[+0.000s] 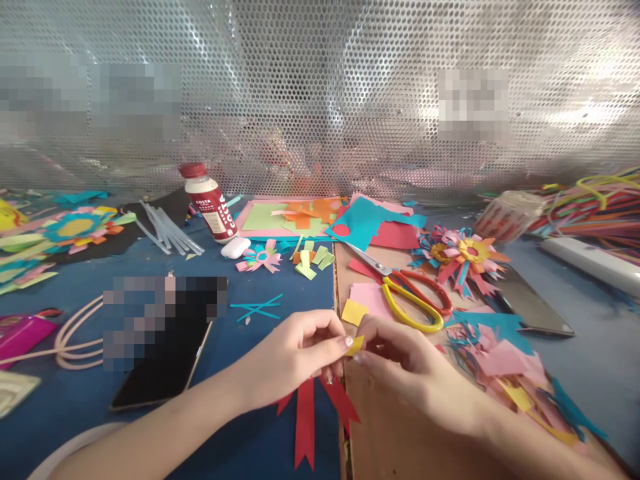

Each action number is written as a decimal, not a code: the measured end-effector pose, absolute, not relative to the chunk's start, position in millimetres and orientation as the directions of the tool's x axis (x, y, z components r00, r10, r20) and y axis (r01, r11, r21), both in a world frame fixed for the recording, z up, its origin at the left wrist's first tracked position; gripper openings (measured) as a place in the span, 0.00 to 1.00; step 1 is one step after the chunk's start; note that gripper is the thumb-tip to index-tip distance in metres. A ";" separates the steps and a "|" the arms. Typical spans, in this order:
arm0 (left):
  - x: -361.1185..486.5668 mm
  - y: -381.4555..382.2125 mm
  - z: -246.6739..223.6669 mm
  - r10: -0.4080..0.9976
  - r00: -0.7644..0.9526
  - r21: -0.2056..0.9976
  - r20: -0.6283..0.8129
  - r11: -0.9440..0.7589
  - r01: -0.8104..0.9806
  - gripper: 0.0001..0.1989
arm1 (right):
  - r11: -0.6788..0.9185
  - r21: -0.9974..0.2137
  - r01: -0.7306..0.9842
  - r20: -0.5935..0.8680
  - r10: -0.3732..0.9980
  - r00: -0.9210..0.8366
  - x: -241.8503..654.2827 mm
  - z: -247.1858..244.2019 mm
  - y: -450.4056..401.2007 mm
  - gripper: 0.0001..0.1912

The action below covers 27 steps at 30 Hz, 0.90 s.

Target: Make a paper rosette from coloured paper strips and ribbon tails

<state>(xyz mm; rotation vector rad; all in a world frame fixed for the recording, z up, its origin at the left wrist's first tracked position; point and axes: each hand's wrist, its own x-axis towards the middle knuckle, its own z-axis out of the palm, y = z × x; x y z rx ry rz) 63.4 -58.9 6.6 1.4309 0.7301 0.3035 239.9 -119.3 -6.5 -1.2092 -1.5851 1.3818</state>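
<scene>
Between both hands is a small yellow paper piece (355,346). My left hand (305,350) pinches its left side between thumb and fingers. From the right, the thumb and fingertips of my right hand (405,360) close on its other edge. Red paper strips (306,427) with notched ends show beneath my left hand; their upper part is hidden, so I cannot tell whether that hand holds them. Just beyond the fingers lie a yellow paper square (355,311) and a pink paper sheet (371,298). Scissors (413,303) with red and yellow handles rest past my right hand.
A phone (165,360) lies left, near a coiled cable (75,340). Further back stand a Costa bottle (210,207) and a white earbud case (235,248). Paper flowers (467,257) and paper scraps (510,367) are at right. A perforated metal panel (310,87) closes the back.
</scene>
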 end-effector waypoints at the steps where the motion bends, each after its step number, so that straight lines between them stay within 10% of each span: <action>1: 63.5 -58.9 6.5 0.604 0.750 0.963 -0.269 0.143 0.230 0.10 | -0.001 -0.979 0.204 -0.066 0.948 -0.311 239.6 -6.5 -119.3 0.09; 18: 58.8 -56.3 12.6 0.531 0.811 0.965 -0.245 0.055 0.256 0.03 | 0.202 -0.909 0.364 0.090 0.949 -0.301 241.7 -5.3 -125.4 0.05; 27: 63.2 -56.2 7.6 0.741 0.646 0.973 -0.184 0.042 0.228 0.11 | 0.596 -0.522 0.610 0.639 0.747 -0.183 241.7 -23.6 -125.1 0.15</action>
